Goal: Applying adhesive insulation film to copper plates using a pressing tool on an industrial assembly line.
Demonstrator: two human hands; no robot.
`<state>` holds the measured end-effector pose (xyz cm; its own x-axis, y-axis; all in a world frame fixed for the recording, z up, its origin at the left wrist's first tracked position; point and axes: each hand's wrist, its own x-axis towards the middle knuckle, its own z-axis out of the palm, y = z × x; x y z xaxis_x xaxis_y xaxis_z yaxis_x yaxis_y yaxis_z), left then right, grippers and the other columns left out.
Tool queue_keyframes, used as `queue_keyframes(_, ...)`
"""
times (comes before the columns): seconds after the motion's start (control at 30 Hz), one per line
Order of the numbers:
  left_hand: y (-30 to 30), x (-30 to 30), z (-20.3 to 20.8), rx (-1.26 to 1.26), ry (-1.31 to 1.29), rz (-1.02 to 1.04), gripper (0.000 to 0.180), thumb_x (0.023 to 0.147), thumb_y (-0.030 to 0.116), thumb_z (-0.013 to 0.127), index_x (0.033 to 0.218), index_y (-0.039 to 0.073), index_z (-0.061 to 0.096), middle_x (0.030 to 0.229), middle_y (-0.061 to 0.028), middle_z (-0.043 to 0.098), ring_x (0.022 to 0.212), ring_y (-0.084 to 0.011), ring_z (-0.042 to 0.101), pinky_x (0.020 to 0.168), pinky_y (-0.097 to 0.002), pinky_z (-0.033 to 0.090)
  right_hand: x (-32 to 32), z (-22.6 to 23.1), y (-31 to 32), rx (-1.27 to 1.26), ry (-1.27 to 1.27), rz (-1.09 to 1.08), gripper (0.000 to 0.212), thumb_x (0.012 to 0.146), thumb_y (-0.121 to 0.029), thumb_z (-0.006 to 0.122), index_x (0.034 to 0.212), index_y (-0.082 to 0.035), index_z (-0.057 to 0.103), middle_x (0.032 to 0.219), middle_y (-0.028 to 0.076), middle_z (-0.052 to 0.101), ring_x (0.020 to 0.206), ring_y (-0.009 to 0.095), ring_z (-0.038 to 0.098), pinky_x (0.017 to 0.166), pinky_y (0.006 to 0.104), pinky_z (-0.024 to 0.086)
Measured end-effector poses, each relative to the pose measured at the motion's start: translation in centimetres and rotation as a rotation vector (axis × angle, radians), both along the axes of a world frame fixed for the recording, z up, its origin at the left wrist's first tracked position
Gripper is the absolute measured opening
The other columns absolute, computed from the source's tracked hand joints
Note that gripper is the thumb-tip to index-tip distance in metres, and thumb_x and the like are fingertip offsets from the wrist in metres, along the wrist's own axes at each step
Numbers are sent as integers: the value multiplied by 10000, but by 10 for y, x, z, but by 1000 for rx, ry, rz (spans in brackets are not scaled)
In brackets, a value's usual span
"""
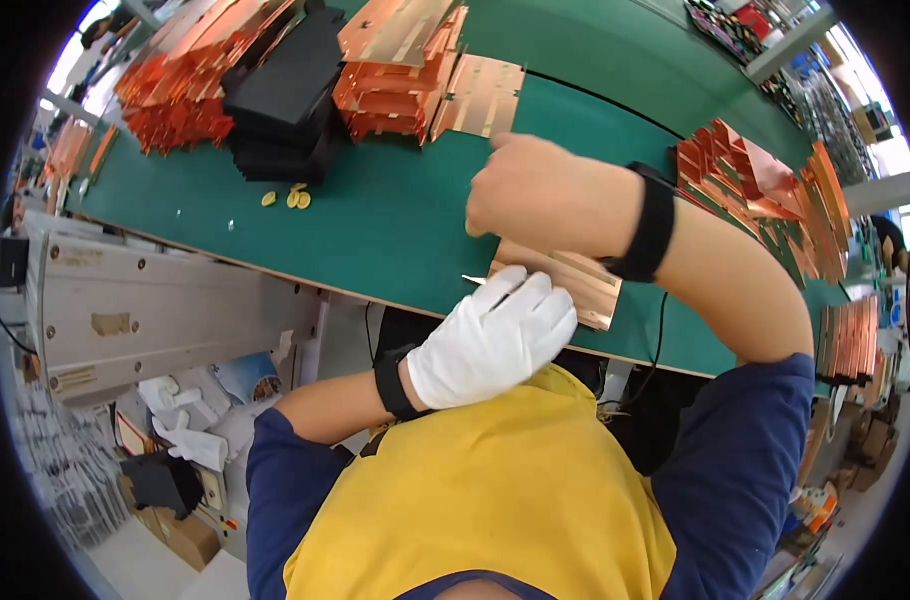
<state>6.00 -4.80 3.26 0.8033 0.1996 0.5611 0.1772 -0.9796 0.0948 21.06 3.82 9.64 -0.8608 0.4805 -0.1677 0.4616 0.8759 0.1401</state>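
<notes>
My left hand [495,335], in a white glove, rests with its fingers stretched out on a flat copper-coloured sheet-metal plate [593,292] at the table's front edge. Just above and beyond the plate is my bare right hand [530,192], its fingers curled closed; whatever is in them is hidden from this side. A thin white pointed sliver [473,280] sticks out at the plate's left edge, near the gloved fingertips. My right forearm, with a black wristband [653,225], passes over part of the plate.
On the green table [375,225] stand stacked copper plates [400,95], a black pile of sheets [285,95] and several small yellow round pieces [299,198]. More copper parts [750,185] lie at the right. A dark cable [661,335] hangs over the front edge.
</notes>
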Motion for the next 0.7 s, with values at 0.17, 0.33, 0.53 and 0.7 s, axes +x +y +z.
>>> queue_keyframes(0.17,-12,7,-37,-125,-33,193,296,727,97,645,1011,13,639,935,-89,597,848,-227,593,661,-329,506,28,-22,3,-87,111,-170,69,756,-168,634,720,-114,659,825,21,642,807,206,611,780,343,444)
queue_keyframes(0.33,-15,19,-60,-213,-167,178,299,736,86,626,1025,12,634,891,-82,579,796,-218,568,639,-327,493,24,-51,-12,-39,327,-54,115,755,-148,653,839,-97,714,1068,18,612,1043,181,558,969,384,397)
queue_keyframes(0.53,-13,17,-72,-227,-131,91,307,733,79,642,1034,21,638,896,-82,582,750,-225,564,620,-317,490,24,-47,-11,-93,276,-70,101,759,-98,655,846,-80,703,1130,22,598,1134,179,523,1108,465,303)
queue_keyframes(0.7,-14,18,-70,-211,-186,117,338,709,82,655,1044,35,652,911,-77,580,751,-232,565,623,-316,495,24,-49,-11,-111,258,-94,64,758,-99,665,817,-85,686,1223,22,584,1194,190,510,1137,495,267)
